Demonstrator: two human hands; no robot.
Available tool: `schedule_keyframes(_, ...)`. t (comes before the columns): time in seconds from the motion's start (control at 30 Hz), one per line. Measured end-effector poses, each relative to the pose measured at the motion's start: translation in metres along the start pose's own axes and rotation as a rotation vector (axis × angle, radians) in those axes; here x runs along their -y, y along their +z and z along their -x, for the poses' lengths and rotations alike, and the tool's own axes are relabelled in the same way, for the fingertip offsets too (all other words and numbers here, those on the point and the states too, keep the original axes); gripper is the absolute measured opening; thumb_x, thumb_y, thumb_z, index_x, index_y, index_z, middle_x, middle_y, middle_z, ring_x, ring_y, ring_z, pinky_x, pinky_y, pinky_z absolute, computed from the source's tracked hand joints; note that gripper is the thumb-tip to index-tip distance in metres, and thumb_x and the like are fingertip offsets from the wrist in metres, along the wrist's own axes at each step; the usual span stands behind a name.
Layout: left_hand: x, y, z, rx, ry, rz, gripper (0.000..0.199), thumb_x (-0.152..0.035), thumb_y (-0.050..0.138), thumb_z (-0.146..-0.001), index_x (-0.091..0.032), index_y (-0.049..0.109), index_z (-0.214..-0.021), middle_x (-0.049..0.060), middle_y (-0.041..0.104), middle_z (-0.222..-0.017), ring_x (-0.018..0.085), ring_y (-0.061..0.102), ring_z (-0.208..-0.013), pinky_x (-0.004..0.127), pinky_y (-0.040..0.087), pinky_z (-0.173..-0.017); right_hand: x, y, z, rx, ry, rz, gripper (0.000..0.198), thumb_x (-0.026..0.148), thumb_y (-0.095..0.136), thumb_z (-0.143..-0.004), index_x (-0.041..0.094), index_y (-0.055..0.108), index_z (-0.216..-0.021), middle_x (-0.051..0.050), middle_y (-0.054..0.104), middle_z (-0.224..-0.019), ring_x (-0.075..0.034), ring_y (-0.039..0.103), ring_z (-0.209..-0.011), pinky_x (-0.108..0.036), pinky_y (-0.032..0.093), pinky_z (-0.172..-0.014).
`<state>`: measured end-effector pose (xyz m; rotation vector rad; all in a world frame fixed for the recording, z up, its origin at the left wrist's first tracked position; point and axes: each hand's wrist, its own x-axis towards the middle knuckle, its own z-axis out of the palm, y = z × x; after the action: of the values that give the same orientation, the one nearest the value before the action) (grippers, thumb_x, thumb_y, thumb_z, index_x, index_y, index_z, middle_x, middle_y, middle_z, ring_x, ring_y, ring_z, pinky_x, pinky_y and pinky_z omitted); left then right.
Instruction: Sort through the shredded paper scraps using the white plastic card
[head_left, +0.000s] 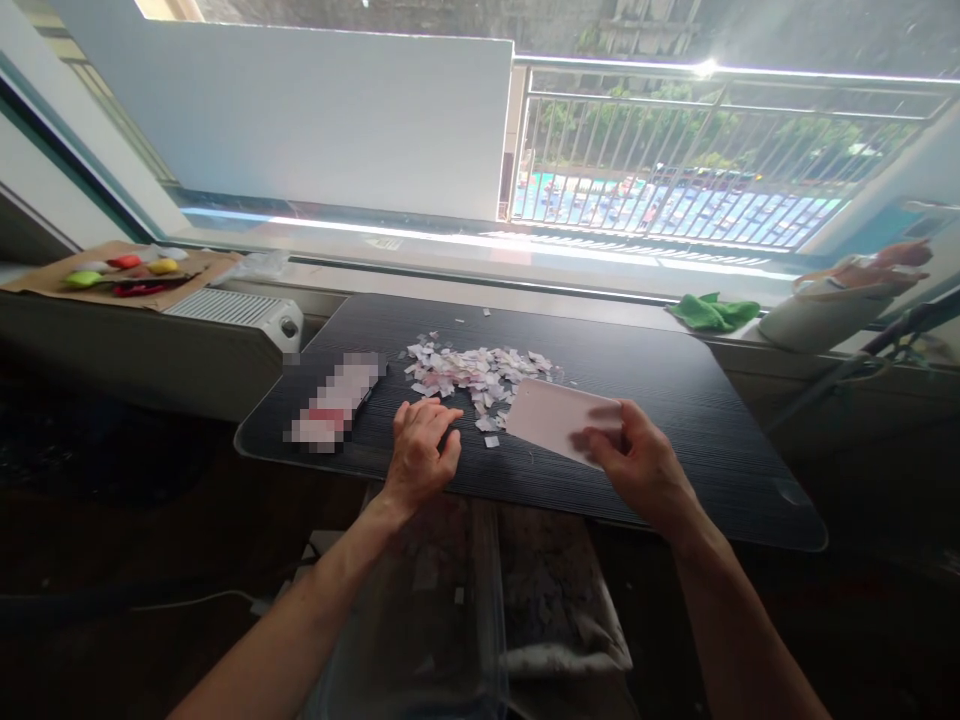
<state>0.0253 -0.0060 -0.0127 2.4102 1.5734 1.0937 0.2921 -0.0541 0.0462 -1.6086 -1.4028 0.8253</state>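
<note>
My right hand (645, 460) is closed on the right end of a flat, pale rectangular card (559, 415), thumb on top. The card is tilted a little, and its left edge meets a heap of small white paper scraps (480, 372) on the dark table (622, 345). My left hand (424, 450) is at the near edge of the tabletop, just in front of the heap. Its fingers are loosely bent with the thumb apart, and nothing shows in them. Whether its fingertips touch the table I cannot tell.
Left on the table lies a blurred-out rectangular object (337, 400). Below the near edge stands a clear plastic bin (491, 600) with some scraps in it. A green cloth (716, 312) and a pale pot (817, 315) are by the window, and a white radiator (232, 312) is at left.
</note>
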Motion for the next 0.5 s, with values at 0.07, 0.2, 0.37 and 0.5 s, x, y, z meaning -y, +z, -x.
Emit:
schedule_keyframes(0.07,0.000,0.000,0.000,0.005,-0.004,0.000,0.028,-0.024,0.045,-0.089,-0.021,0.067,-0.106,0.007,0.070,-0.104,0.027,0.057,-0.117,0.052,0.030,-0.112,0.003,0.009,-0.004,0.005,-0.021,-0.032,0.022,0.034,0.058,-0.085,0.025,0.055,-0.104,-0.004,0.079,-0.086,-0.023,0.076,-0.084,-0.037,0.058,-0.077)
schedule_keyframes(0.2,0.001,-0.001,0.000,-0.005,-0.008,0.003,0.028,-0.025,0.044,-0.089,-0.021,0.066,-0.106,0.007,0.070,-0.104,0.028,0.057,-0.116,0.053,0.031,-0.111,0.013,0.029,-0.008,0.047,-0.076,0.032,0.019,0.029,0.057,-0.084,0.025,0.055,-0.103,-0.003,0.078,-0.085,-0.022,0.074,-0.078,-0.036,0.057,-0.074)
schedule_keyframes(0.37,0.001,0.000,0.001,-0.016,-0.019,0.004,0.027,-0.025,0.044,-0.090,-0.022,0.065,-0.106,0.007,0.070,-0.104,0.027,0.057,-0.118,0.052,0.031,-0.111,0.015,0.028,-0.001,0.106,-0.062,0.062,0.018,0.031,0.056,-0.084,0.026,0.055,-0.101,-0.004,0.078,-0.088,-0.023,0.074,-0.081,-0.036,0.057,-0.074)
schedule_keyframes(0.5,-0.001,0.000,0.002,-0.016,-0.011,0.012,0.027,-0.024,0.045,-0.089,-0.022,0.065,-0.107,0.006,0.070,-0.103,0.027,0.057,-0.117,0.052,0.031,-0.111,0.008,0.015,0.004,0.012,-0.009,0.101,0.019,0.033,0.054,-0.083,0.026,0.055,-0.100,-0.004,0.078,-0.083,-0.024,0.075,-0.077,-0.037,0.057,-0.072)
